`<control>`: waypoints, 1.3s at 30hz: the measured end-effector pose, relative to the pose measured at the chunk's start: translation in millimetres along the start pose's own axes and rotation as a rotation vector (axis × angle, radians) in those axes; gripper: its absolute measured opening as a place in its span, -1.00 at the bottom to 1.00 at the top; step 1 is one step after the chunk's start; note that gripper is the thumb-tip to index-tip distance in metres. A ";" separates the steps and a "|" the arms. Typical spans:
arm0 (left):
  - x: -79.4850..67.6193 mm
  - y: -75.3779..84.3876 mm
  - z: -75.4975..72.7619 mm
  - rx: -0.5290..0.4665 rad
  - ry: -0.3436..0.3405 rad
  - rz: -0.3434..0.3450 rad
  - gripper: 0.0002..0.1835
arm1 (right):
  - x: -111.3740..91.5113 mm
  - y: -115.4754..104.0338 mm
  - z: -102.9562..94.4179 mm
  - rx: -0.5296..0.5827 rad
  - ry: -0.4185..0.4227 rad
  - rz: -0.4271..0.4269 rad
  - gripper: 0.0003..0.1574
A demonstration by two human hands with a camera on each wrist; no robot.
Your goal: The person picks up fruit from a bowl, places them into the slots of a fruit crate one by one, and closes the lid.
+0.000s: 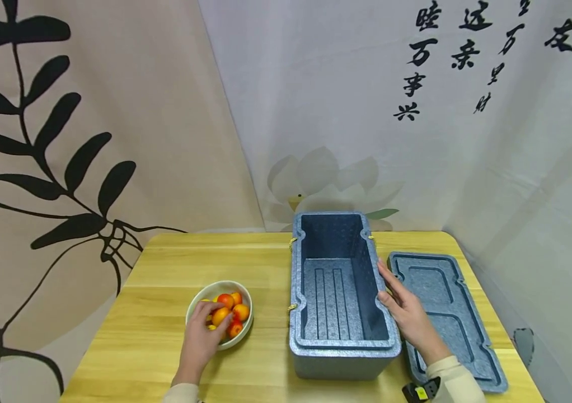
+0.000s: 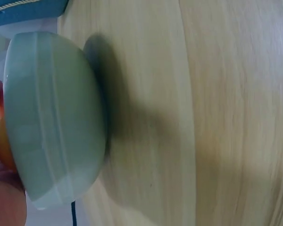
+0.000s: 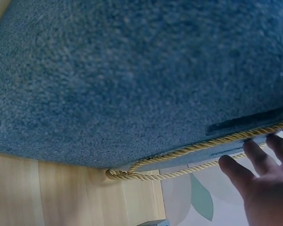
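Observation:
A pale green bowl [image 1: 195,305] stands left of centre on the table, with several small orange, red and yellow fruits [image 1: 235,328] in it. My left hand [image 1: 200,330] reaches over its near left rim, thumb and fingers around an orange fruit [image 1: 221,315]. The left wrist view shows mostly the bowl's outer wall [image 2: 61,117], with the fingertips at the left edge. To the right is a blue-grey foam box [image 1: 343,351], uncovered, with nothing inside. My right hand [image 1: 407,313] rests against its right side, fingers extended near the rim and the rope handle [image 3: 188,150].
The box's lid [image 1: 447,302] lies flat on the table right of the box, partly under my right forearm. A wooden table [image 1: 155,358] carries everything. Printed cloth [image 1: 346,112] hangs behind the table's back edge. A black device [image 1: 421,390] sits at my right wrist.

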State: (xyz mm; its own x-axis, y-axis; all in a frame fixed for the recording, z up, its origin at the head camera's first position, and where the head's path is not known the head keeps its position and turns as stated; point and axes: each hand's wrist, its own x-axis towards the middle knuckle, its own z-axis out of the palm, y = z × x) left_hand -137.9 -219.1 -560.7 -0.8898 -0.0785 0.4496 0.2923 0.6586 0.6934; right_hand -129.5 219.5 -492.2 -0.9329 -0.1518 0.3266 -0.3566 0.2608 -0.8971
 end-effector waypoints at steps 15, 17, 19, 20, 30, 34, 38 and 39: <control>18.6 19.6 -15.3 -0.066 0.006 0.031 -0.71 | 0.1 1.9 -2.0 -0.040 -0.019 0.057 -0.30; 20.8 21.5 -15.7 -0.063 0.004 0.015 -0.71 | 0.0 3.0 -1.8 -0.045 -0.022 0.070 -0.30; 22.9 24.4 -15.8 -0.050 -0.003 -0.001 -0.71 | 0.0 3.3 -1.7 -0.049 -0.022 0.080 -0.30; 24.4 26.7 -16.0 -0.042 -0.007 -0.007 -0.70 | 0.2 3.3 -1.8 -0.051 -0.022 0.083 -0.31; 42.4 46.1 -13.7 -0.103 -0.016 0.046 -0.71 | 1.0 0.1 0.1 -0.053 -0.025 0.098 -0.31; 53.9 57.4 -9.9 -0.160 -0.021 0.058 -0.72 | 1.0 -0.7 -0.2 -0.063 -0.027 0.093 -0.31; 66.2 69.6 -4.8 -0.191 -0.031 0.069 -0.74 | 0.4 -1.3 -1.7 -0.063 -0.035 0.109 -0.31; 69.1 72.0 -3.4 -0.195 -0.033 0.074 -0.74 | 0.2 -1.2 -2.1 -0.062 -0.037 0.117 -0.31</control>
State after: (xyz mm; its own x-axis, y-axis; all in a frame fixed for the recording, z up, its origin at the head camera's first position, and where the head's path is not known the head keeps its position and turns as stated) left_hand -177.2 -179.7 -477.8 -0.8735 -0.0087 0.4868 0.4166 0.5041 0.7566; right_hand -129.4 221.2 -490.4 -0.9661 -0.1516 0.2091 -0.2494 0.3369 -0.9079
